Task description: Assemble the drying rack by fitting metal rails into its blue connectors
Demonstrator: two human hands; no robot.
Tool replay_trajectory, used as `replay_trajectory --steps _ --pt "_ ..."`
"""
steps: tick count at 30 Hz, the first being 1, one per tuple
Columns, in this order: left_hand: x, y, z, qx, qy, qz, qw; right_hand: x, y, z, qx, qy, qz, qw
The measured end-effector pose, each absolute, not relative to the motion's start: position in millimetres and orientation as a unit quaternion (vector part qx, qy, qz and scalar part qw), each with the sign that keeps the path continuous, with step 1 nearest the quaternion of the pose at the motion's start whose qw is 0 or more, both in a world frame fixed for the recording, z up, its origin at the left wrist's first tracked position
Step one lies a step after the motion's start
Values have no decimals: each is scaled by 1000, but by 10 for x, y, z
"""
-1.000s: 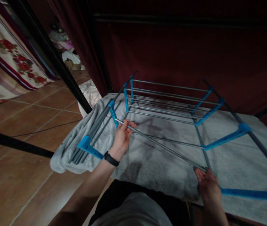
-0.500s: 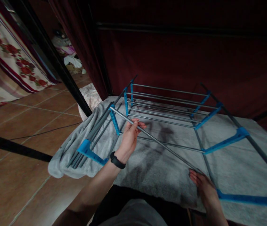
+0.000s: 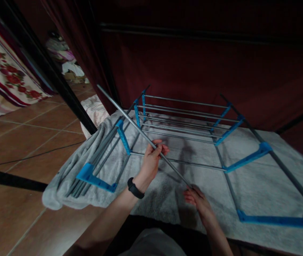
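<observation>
A long grey metal rod [image 3: 130,119] slants from the upper left down to the lower middle. My left hand [image 3: 151,161], with a black band on the wrist, is closed around the rod near its middle. My right hand [image 3: 198,201] grips the rod's lower end with curled fingers. Below the rod lies a rack [image 3: 183,122] of grey bars and blue plastic connectors, resting on a grey towel [image 3: 167,185].
A bundle of loose grey rods [image 3: 98,156] with a blue connector [image 3: 94,177] lies on the towel's left edge. Dark red fabric panels stand behind the rack. A black pole [image 3: 60,87] crosses the tiled floor [image 3: 20,142] at left. A floral cloth [image 3: 9,76] hangs far left.
The rod has been slid up and to the left, its upper end now rising well past the rack's corner. My right hand moved left along with the lower end, away from the blue connector.
</observation>
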State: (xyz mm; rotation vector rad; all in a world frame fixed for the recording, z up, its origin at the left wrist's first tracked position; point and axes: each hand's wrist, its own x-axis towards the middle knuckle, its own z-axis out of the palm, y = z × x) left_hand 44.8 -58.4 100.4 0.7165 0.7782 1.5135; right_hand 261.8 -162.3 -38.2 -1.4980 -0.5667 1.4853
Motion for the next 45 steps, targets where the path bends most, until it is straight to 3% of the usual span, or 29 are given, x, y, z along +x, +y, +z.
replay_trajectory --steps 21,28,45 --pt "609 -935 561 399 416 578 577 2020 -1528 -364 -571 -285 670 380" --pt "449 -920 473 401 438 576 561 2291 -1481 -289 -575 -268 628 451" --pt "247 -939 402 472 496 523 508 2403 -1396 -39 -572 -258 596 502"
